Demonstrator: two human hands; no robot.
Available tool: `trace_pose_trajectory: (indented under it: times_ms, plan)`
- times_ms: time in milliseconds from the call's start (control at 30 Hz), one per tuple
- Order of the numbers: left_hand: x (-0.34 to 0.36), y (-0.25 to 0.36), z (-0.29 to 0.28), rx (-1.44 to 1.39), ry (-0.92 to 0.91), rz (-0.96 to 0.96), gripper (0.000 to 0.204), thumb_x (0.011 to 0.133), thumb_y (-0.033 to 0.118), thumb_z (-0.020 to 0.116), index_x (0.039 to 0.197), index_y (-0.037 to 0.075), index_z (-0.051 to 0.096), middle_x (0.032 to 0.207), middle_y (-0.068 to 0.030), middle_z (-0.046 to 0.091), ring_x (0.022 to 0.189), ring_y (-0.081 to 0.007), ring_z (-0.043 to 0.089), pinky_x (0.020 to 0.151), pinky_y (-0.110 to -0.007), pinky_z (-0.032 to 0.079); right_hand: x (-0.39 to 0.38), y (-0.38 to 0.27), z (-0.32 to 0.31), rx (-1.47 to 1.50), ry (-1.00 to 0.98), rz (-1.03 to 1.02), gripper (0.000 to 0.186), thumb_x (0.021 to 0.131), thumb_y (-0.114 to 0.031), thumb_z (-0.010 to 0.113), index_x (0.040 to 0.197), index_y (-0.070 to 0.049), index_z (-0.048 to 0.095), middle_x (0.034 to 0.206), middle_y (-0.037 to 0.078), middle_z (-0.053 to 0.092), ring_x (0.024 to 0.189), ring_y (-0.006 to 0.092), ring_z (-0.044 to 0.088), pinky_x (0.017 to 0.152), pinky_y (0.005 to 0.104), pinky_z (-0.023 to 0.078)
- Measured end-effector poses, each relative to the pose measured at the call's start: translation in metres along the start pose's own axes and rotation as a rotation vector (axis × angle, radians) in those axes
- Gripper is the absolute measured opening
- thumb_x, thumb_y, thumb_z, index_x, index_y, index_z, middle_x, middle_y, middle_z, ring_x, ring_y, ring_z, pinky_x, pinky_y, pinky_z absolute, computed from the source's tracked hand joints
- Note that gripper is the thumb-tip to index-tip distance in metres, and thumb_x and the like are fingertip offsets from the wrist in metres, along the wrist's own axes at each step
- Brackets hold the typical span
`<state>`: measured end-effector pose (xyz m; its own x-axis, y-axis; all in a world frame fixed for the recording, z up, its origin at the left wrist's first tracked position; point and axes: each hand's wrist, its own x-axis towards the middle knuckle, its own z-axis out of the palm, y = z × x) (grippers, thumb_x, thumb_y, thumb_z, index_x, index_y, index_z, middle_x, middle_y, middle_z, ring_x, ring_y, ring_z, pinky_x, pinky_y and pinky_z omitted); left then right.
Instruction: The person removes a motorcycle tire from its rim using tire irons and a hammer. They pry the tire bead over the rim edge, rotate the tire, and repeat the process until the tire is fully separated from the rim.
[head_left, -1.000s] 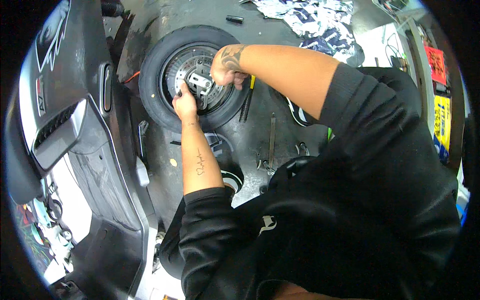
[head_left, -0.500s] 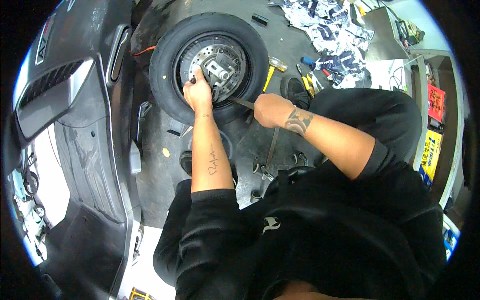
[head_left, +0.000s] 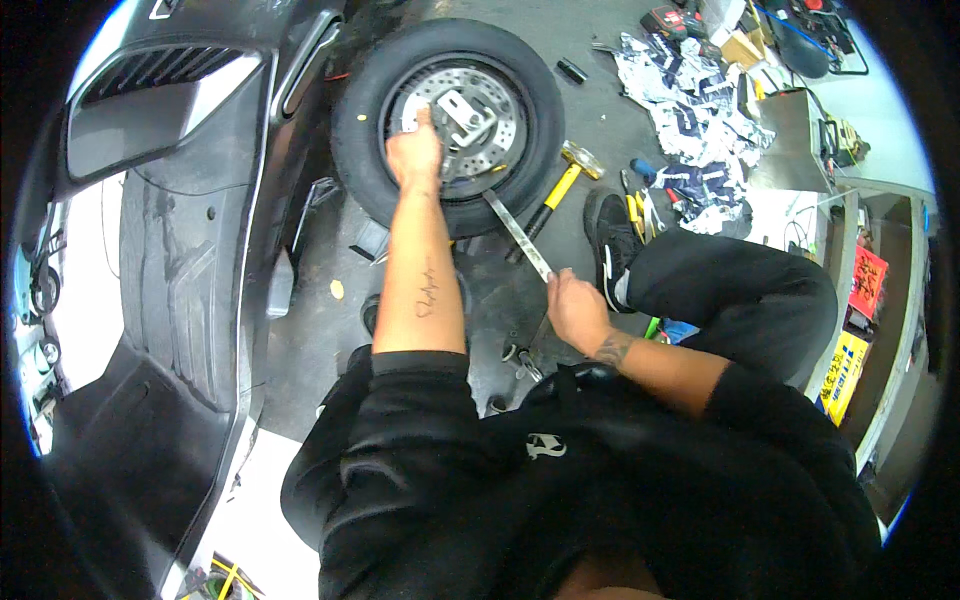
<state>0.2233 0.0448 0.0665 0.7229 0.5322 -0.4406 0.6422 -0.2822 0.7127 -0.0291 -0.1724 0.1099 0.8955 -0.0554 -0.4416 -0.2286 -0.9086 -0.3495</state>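
Observation:
A scooter-type wheel with a black tyre lies flat on the floor ahead of me, its drilled brake disc and metal hub bracket facing up. My left hand is closed at the disc's left side, thumb stretched along it; its fingertips are hidden. My right hand grips the near end of a flat steel tyre lever. The lever's far end reaches the inner edge of the tyre at the lower right of the rim.
A yellow-handled hammer lies right of the tyre, near my shoe. Beyond are several hand tools and a crumpled printed sheet. Dark vehicle bodywork stands along the left; a shelf stands at the right.
My right hand has drawn back toward me and down, exposing more of the tyre lever. My left hand stays at the disc. The whole view has shifted somewhat.

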Motion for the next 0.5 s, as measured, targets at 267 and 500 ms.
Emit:
trace_pose_trajectory:
  times_ms: [267,500]
  plan:
    - [-0.003,0.002,0.001,0.045,-0.003,0.052,0.089,0.096,0.066,0.06,0.12,-0.018,0.069,0.123,-0.0364,0.07,0.122,-0.0449,0.068,0.107,-0.046,0.051,0.035,0.038,0.088,0.256,-0.056,-0.014,0.027,0.113,-0.03,0.044,0.11,-0.004,0.049,0.084,0.032,0.07,0.084,0.0558,0.067,0.075,0.0663,0.05]
    - [0.003,-0.006,0.004,0.117,-0.064,0.092,0.086,0.097,0.065,0.061,0.119,-0.018,0.07,0.125,-0.0374,0.069,0.125,-0.0454,0.067,0.108,-0.046,0.049,0.039,0.023,0.086,0.188,-0.005,0.03,0.021,0.11,-0.025,0.047,0.108,-0.005,0.049,0.083,0.03,0.071,0.081,0.0536,0.069,0.073,0.0658,0.052]
